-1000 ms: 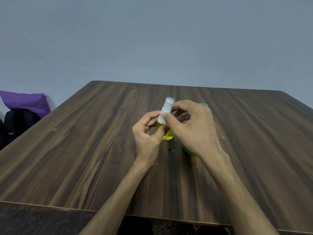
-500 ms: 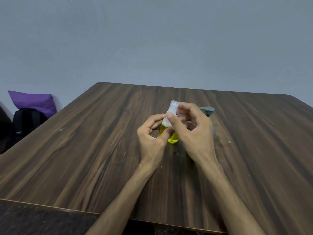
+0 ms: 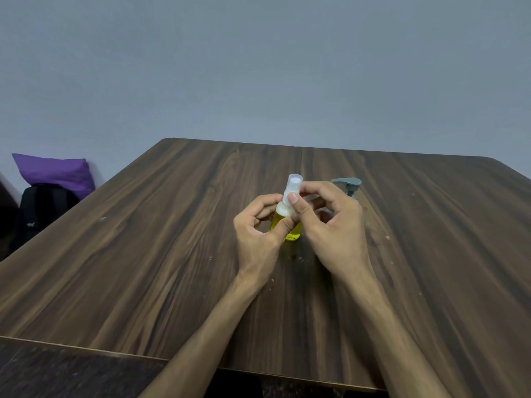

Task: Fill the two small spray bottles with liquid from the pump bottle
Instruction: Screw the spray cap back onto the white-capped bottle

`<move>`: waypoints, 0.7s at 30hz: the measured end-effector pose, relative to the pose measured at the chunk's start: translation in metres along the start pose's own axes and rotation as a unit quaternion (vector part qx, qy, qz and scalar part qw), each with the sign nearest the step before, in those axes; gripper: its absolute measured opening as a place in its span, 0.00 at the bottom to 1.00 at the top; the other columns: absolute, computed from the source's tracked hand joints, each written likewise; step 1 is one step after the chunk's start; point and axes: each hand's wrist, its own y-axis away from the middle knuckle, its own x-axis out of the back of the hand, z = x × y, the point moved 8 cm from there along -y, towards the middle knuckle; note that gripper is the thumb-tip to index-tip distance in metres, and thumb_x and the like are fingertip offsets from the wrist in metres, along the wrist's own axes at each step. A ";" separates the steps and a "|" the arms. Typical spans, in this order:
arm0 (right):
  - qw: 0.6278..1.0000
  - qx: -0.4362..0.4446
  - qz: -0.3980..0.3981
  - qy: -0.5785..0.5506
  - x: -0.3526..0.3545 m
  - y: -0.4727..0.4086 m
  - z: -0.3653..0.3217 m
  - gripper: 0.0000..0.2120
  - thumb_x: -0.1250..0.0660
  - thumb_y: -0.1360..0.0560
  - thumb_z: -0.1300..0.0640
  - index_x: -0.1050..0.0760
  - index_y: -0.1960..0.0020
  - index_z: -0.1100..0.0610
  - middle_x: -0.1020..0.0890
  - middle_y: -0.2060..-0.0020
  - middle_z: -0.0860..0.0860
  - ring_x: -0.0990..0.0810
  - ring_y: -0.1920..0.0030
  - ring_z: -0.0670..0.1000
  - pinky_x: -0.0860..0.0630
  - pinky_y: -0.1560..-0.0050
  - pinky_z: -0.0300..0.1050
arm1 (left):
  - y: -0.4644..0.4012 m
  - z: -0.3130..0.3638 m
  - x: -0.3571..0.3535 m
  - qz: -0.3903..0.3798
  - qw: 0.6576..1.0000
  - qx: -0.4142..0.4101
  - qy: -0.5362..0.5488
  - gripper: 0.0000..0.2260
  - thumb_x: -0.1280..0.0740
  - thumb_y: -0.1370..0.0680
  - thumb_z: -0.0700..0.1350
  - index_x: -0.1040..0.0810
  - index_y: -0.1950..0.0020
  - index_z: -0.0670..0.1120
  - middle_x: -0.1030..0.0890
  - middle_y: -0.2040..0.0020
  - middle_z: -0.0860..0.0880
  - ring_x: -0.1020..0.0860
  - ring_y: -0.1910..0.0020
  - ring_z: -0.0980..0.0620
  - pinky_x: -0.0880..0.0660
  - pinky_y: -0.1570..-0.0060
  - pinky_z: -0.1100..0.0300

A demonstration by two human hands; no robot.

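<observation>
Both hands meet over the middle of the dark wooden table [image 3: 143, 268], closer to its far edge than to the near one, with a small spray bottle [image 3: 287, 218] held between them. The left hand [image 3: 260, 234] is curled closed around the bottle's lower body, thumb pressed across the front of the yellow liquid inside and fingers wrapped behind. The bottle leans slightly, its top tipped toward the far right corner; whether its base touches the table cannot be told, since the hands hide the space below it. The right hand [image 3: 330, 225] is partly closed — its thumb and forefinger pinch the clear cap [image 3: 293, 186] at the top of the bottle, just above the white collar, while the other fingers are loosely bent behind. Just behind the right hand's knuckles, toward the far right of the table, the grey pump head of the pump bottle [image 3: 347, 185] sticks up; the rest of that bottle is hidden by the hand. A second spray bottle cannot be made out. Small pale specks dot the wood near the wrists. Off the table's left edge, against the plain grey wall, a purple cushion [image 3: 54, 172] rests on a black backpack [image 3: 40, 208].
</observation>
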 end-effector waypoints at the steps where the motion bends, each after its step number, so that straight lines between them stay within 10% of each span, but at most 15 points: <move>1: 1.000 -0.004 -0.004 -0.003 0.000 -0.001 0.001 0.08 0.25 0.21 0.51 0.15 0.44 0.53 0.14 0.54 0.44 0.15 0.55 0.50 0.18 0.58 0.48 | 0.000 -0.001 0.000 0.002 1.000 0.003 0.001 0.18 0.22 0.28 0.52 0.14 0.45 0.41 0.11 0.51 0.45 0.13 0.50 0.43 0.17 0.49 0.51; 17: 0.997 0.008 -0.016 0.077 0.008 -0.006 -0.030 0.17 0.21 0.28 0.45 0.17 0.41 0.47 0.17 0.58 0.43 0.23 0.68 0.43 0.30 0.67 0.30 | -0.003 -0.006 0.000 -0.007 0.999 0.007 0.044 0.14 0.24 0.28 0.45 0.15 0.46 0.38 0.12 0.50 0.39 0.13 0.49 0.35 0.17 0.49 0.36; 21: 0.998 0.007 -0.011 0.069 0.007 -0.013 -0.038 0.17 0.19 0.29 0.52 0.17 0.42 0.49 0.15 0.57 0.42 0.18 0.64 0.44 0.23 0.62 0.34 | -0.001 -0.001 -0.001 -0.007 0.999 0.007 0.044 0.14 0.21 0.28 0.49 0.14 0.45 0.45 0.11 0.51 0.44 0.13 0.51 0.46 0.17 0.50 0.49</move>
